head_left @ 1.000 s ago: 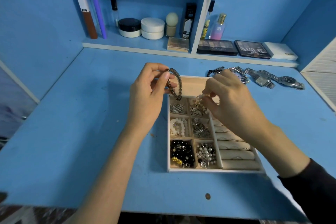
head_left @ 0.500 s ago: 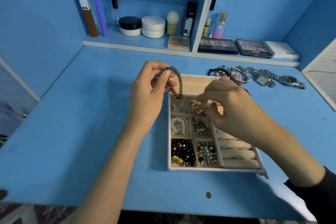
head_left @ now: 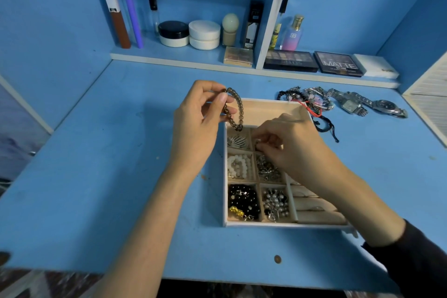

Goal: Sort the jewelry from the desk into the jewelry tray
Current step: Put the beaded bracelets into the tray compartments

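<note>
A wooden jewelry tray [head_left: 266, 224] with small compartments sits on the blue desk. My left hand [head_left: 196, 128] holds a brown beaded bracelet [head_left: 238, 110] by thumb and fingers, hanging over the tray's back left corner. My right hand [head_left: 287, 145] reaches down into the upper middle compartment, its fingertips pinched on a small beaded piece [head_left: 257, 143] that is mostly hidden. Other compartments hold a silver brooch [head_left: 237, 141], white beads [head_left: 238, 166], black beads [head_left: 243, 198] and pearl pieces [head_left: 275, 203]. Loose bracelets [head_left: 307, 100] and watches [head_left: 362, 105] lie on the desk behind the tray at right.
A low shelf at the back carries cosmetics: jars [head_left: 204, 34], tubes [head_left: 131, 16], bottles [head_left: 294, 32] and eyeshadow palettes [head_left: 338, 63]. A black cord bracelet [head_left: 325, 126] lies right of the tray. A white slatted panel [head_left: 430, 101] stands at far right.
My right hand has lowered from above the tray into the upper middle compartment with the small beaded piece. My left hand with the brown bracelet has stayed nearly still.
</note>
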Demonstrator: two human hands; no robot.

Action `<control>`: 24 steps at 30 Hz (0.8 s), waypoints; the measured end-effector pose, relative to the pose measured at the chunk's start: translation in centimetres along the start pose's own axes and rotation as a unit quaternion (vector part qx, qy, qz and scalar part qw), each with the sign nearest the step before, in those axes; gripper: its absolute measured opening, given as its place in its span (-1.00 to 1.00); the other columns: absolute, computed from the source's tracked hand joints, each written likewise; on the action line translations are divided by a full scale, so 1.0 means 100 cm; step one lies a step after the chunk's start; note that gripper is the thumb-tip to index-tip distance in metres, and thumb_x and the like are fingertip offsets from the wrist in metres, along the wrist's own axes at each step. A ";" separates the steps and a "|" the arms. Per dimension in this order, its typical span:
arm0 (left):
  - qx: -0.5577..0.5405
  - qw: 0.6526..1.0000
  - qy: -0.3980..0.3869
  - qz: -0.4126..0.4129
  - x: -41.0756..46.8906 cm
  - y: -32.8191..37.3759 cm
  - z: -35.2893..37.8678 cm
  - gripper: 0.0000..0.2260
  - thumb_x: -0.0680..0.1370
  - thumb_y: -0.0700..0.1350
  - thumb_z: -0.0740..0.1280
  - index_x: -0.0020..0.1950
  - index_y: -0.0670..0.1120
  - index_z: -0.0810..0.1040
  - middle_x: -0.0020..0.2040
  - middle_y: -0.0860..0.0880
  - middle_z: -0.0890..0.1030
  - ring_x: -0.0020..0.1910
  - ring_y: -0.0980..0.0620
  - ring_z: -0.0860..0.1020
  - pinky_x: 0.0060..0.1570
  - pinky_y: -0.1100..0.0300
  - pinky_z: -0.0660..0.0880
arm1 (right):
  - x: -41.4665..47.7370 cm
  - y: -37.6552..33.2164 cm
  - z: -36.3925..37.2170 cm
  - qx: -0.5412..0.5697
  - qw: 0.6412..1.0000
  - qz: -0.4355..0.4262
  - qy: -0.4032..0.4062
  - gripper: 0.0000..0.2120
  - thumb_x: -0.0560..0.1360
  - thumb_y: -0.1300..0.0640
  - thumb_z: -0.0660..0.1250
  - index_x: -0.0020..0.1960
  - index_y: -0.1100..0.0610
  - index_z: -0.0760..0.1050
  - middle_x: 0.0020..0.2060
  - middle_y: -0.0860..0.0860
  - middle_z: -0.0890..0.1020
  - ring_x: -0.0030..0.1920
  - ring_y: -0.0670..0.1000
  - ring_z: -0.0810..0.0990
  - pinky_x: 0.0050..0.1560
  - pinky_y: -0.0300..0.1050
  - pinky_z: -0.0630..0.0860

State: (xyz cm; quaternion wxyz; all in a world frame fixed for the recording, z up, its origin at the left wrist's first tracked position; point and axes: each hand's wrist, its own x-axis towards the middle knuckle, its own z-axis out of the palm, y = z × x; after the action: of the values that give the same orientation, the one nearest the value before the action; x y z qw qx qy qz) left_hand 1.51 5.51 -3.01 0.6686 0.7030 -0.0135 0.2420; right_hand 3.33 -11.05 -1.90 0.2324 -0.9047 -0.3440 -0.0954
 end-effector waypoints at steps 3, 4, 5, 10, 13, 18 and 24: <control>0.002 1.000 -0.001 0.002 0.000 -0.001 0.000 -0.90 0.58 -0.23 0.22 -0.06 -0.03 0.44 -0.15 -0.04 0.63 -0.19 0.00 0.64 -0.12 0.07 0.59 | 0.000 0.001 -0.003 0.018 1.000 0.008 -0.002 -0.82 0.29 0.39 0.45 -0.15 0.20 0.66 -0.41 0.01 0.55 -0.37 -0.10 0.42 -0.17 -0.39 0.27; 0.003 1.000 -0.002 0.003 0.000 -0.001 0.000 -0.90 0.58 -0.23 0.22 -0.06 -0.03 0.44 -0.16 -0.03 0.63 -0.19 0.00 0.64 -0.12 0.06 0.59 | -0.001 0.001 -0.006 0.024 1.000 0.016 -0.004 -0.81 0.33 0.36 0.43 -0.11 0.16 0.66 -0.39 0.02 0.56 -0.36 -0.20 0.40 -0.18 -0.42 0.28; 0.003 1.000 -0.003 0.004 0.000 0.000 0.000 -0.90 0.58 -0.23 0.22 -0.06 -0.03 0.44 -0.16 -0.03 0.63 -0.20 0.00 0.64 -0.12 0.06 0.59 | -0.001 0.002 -0.009 0.030 0.999 0.023 -0.007 -0.80 0.36 0.33 0.42 -0.07 0.12 0.66 -0.37 0.02 0.57 -0.35 -0.25 0.39 -0.18 -0.43 0.30; 0.003 1.000 -0.004 0.004 0.000 0.000 0.000 -0.90 0.58 -0.23 0.22 -0.06 -0.03 0.44 -0.16 -0.03 0.63 -0.19 -0.01 0.64 -0.11 0.05 0.59 | -0.002 -0.001 -0.005 -0.012 1.000 -0.020 -0.014 -0.81 0.41 0.07 0.35 0.01 -0.01 0.64 -0.34 -0.06 0.49 -0.25 -0.07 0.35 -0.13 -0.14 0.27; 0.004 1.000 -0.002 0.004 0.000 -0.001 -0.001 -0.89 0.58 -0.22 0.22 -0.06 -0.02 0.44 -0.16 -0.02 0.64 -0.18 -0.02 0.64 -0.11 0.03 0.59 | -0.003 -0.004 0.002 -0.051 0.998 -0.039 -0.004 -0.81 0.36 0.02 0.35 -0.08 -0.01 0.66 -0.28 0.02 0.48 -0.19 0.01 0.36 -0.18 -0.14 0.26; 0.008 1.000 -0.001 0.003 0.000 0.001 0.000 -0.89 0.58 -0.22 0.22 -0.07 -0.01 0.44 -0.15 -0.02 0.64 -0.18 0.00 0.64 -0.11 0.05 0.59 | 0.002 -0.004 0.007 -0.033 0.999 -0.039 -0.014 -0.83 0.32 0.09 0.34 -0.14 0.01 0.67 -0.28 0.00 0.46 -0.17 0.02 0.38 -0.17 -0.13 0.34; 0.011 1.000 -0.005 0.008 -0.003 0.004 0.000 -0.90 0.57 -0.21 0.24 -0.06 -0.01 0.46 -0.18 0.01 0.65 -0.17 0.00 0.64 -0.12 0.06 0.59 | 0.004 -0.003 0.007 -0.018 0.998 -0.051 -0.012 -0.85 0.33 0.08 0.35 -0.14 -0.02 0.67 -0.29 -0.03 0.44 -0.18 0.01 0.37 -0.16 -0.10 0.36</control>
State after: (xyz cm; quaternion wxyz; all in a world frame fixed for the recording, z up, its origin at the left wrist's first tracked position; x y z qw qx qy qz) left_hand 1.11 5.38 -2.73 0.6590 0.7111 -0.0197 0.2443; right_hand 3.46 -10.27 -2.29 0.2071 -0.8909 -0.3909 -0.1026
